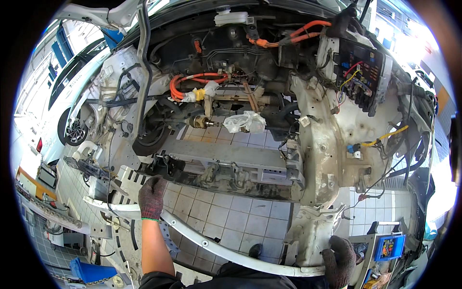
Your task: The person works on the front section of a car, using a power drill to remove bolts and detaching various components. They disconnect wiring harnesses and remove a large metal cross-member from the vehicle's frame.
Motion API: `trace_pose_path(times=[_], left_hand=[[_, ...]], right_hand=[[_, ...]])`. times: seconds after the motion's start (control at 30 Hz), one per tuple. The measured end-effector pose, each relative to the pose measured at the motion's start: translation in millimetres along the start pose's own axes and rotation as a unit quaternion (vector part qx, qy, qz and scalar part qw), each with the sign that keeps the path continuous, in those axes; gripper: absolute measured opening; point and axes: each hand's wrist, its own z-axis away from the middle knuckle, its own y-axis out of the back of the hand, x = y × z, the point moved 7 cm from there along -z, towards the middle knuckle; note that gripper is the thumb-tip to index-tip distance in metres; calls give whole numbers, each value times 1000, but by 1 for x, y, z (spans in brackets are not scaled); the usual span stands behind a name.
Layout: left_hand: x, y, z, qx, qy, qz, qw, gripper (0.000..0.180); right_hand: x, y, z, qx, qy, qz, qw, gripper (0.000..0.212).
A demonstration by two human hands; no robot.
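Observation:
My left hand (151, 198), in a dark knit glove, reaches over the pale curved front bar (204, 243). Its fingers are curled at the left end of the dark lower crossmember (231, 179), and what they grip is hidden. My right hand (339, 260), gloved the same way, is beside the bar's right end and the pale frame rail (313, 236). Its bent fingers are apart, and I see nothing held in them. Behind the crossmember lies a grey crossbeam (224, 153). Clear plastic (244, 122) wraps a part deeper in the bay.
Orange cables (175, 89) loop at the back left of the stripped engine bay. An exposed fuse box (358, 72) sits at the back right, with loose wires (385, 137) below. A cart with a blue bin (390, 248) stands at right. Another car (72, 91) is at left.

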Motion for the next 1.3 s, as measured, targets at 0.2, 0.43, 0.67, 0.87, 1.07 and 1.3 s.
trace_pose_path(times=[0.2, 0.43, 0.67, 0.87, 1.07, 1.3], left_hand=[[-5, -2, 0, -5, 18, 25, 1000, 45], [3, 1, 2, 1, 26, 7, 1000, 48], [7, 4, 1, 11, 7, -7, 1000, 51], [7, 3, 1, 6, 6, -6, 1000, 47], [7, 3, 1, 0, 24, 5, 1000, 47], [-4, -2, -1, -11, 31, 8, 999, 47]], right_hand=[[2, -1, -2, -10, 9, 20, 1000, 38], [6, -4, 0, -23, -11, 0, 1000, 39], [16, -7, 3, -19, -29, -30, 999, 40], [16, -7, 4, -20, -43, -35, 998, 41], [9, -5, 4, -19, -47, -33, 998, 40], [6, -2, 2, -17, -23, -39, 999, 39]])
